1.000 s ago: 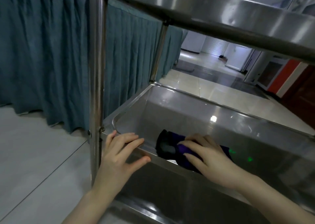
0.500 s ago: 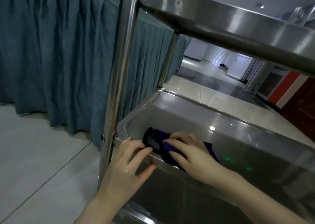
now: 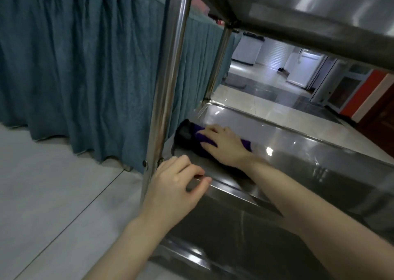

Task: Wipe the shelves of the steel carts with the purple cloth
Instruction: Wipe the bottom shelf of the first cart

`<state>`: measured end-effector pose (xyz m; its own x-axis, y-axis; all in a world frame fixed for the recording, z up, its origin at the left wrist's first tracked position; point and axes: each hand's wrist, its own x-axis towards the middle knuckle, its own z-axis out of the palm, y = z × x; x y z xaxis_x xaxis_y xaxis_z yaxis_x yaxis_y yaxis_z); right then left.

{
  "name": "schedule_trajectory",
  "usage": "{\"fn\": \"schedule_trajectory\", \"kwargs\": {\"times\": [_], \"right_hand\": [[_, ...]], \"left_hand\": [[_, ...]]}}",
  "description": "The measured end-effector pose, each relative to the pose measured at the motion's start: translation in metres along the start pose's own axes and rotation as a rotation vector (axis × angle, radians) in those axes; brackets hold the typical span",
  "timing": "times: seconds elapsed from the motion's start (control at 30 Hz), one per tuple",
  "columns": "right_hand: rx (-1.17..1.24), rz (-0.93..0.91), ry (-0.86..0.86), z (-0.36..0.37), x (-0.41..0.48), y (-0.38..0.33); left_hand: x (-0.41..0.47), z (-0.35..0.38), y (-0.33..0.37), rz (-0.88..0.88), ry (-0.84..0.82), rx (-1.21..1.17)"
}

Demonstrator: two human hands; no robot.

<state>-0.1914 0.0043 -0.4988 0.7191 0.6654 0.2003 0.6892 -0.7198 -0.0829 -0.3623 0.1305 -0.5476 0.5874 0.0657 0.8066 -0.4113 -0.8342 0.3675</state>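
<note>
Moved leftward since before, our flat-spread right grip (image 3: 226, 146) presses the purple cloth (image 3: 201, 138) at the left end of the middle shelf (image 3: 298, 149), left grip (image 3: 174, 186) clasping its front rim (image 3: 234, 187); we judge much wiping remains.

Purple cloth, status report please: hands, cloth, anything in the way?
Right hand flat, pressing purple cloth onto lower shelf. Left hand grips shelf rim beside cart post. Cloth at shelf's left end; post close.

cloth (image 3: 202, 140) lies on shelf (image 3: 287, 149) (left end), curtain (image 3: 85, 66) left.
</note>
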Motion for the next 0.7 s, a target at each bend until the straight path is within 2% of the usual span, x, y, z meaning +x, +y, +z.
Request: {"fn": "schedule_trajectory", "kwargs": {"times": [0.1, 0.17, 0.27, 0.33, 0.43, 0.47, 0.53, 0.63, 0.7], "right_hand": [[0.119, -0.199, 0.016, -0.009, -0.061, -0.014], [0.145, -0.212, -0.028, -0.011, -0.064, -0.014], [0.135, -0.164, -0.036, -0.009, -0.019, -0.002], [0.028, 0.004, -0.003, -0.001, 0.026, 0.018], [-0.025, 0.419, 0.018, 0.009, 0.078, 0.035], [-0.041, 0.485, 0.02, 0.012, 0.086, 0.034], [-0.075, 0.409, 0.02, 0.011, 0.083, 0.028], [-0.025, 0.066, 0.025, 0.002, 0.024, 0.022], [0.046, -0.075, 0.038, 0.001, -0.034, 0.02]], "left_hand": [[0.011, -0.001, -0.006, 0.013, -0.022, 0.03], [0.016, 0.005, -0.004, -0.023, -0.076, 0.088], [0.029, 0.013, 0.001, -0.103, -0.215, 0.249], [0.032, 0.015, 0.0, -0.114, -0.258, 0.301], [0.03, 0.015, -0.001, -0.134, -0.303, 0.299], [0.031, 0.014, -0.001, -0.147, -0.302, 0.295], [0.033, 0.015, 0.0, -0.166, -0.298, 0.275], [0.033, 0.014, 0.0, -0.179, -0.291, 0.226], [0.032, 0.015, 0.0, -0.184, -0.285, 0.212]]}}
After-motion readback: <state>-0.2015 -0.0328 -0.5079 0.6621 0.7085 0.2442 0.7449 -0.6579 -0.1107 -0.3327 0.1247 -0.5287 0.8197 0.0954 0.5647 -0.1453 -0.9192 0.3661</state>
